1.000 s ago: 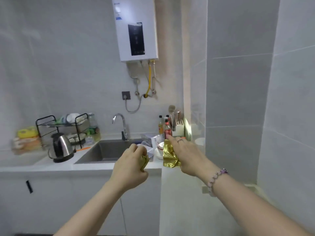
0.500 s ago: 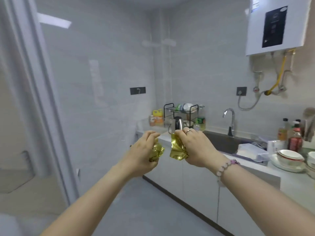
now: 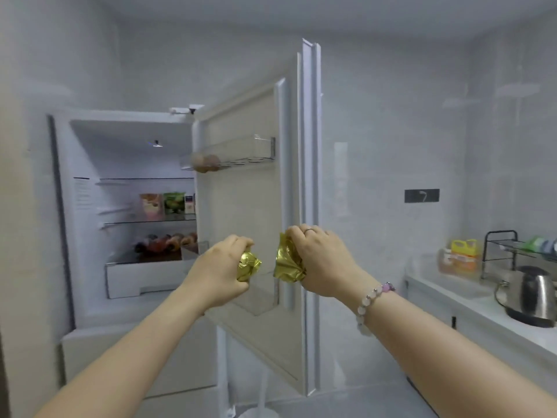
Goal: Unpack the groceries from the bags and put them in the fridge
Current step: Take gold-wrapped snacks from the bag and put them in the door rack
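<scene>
From the head view, the scene has swung away from the sink and counter: the open fridge point(image 3: 90, 267) now fills the left and centre of the frame, its door point(image 3: 250, 206) swung out towards the middle. The grips have not changed. The left hand point(image 3: 221, 273) is curled tight round a crumpled gold packet point(image 3: 248, 265), and the right hand point(image 3: 324, 260) pinches a larger gold packet point(image 3: 287, 262) just beside it at frame centre, in front of the door. Carrying looks nearly done, with placing on a shelf likely next.

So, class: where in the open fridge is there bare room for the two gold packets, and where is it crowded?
Free: the top shelf, whole; the middle shelf left of the packages; the door rack right of the eggs. Crowded: the bottom shelf.
</scene>
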The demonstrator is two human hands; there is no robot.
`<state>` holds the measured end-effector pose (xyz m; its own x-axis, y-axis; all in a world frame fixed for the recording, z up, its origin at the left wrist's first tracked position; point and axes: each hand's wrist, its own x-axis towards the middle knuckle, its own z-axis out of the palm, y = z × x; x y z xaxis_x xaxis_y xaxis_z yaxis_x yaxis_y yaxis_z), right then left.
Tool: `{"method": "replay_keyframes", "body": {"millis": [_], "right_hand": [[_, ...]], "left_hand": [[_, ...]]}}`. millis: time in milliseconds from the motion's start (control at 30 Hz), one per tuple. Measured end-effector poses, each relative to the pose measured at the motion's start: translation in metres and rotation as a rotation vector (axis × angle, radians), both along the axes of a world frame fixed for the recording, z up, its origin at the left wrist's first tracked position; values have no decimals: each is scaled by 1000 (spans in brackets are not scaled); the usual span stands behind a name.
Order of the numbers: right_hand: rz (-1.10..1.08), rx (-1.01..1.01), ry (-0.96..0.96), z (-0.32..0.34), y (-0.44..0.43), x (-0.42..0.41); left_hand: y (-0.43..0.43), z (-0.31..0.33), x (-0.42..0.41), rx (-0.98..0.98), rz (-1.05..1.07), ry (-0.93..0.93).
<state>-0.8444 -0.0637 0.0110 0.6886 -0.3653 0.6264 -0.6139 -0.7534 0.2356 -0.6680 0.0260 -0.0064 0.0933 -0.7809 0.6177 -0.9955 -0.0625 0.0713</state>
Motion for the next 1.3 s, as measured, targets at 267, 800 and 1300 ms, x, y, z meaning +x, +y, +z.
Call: {"method": "replay_keyframes", "body": {"millis": [267,800,1300], "right_hand": [[179,-25,26,13,-26,55],[366,15,63,29,-76,123],[183,64,50,26,-120,206]], "left_hand": [[-6,24,36,-51,252,-38],[-71,28,73,-98,380,47],[-139,38,180,-123,203,62]]}}
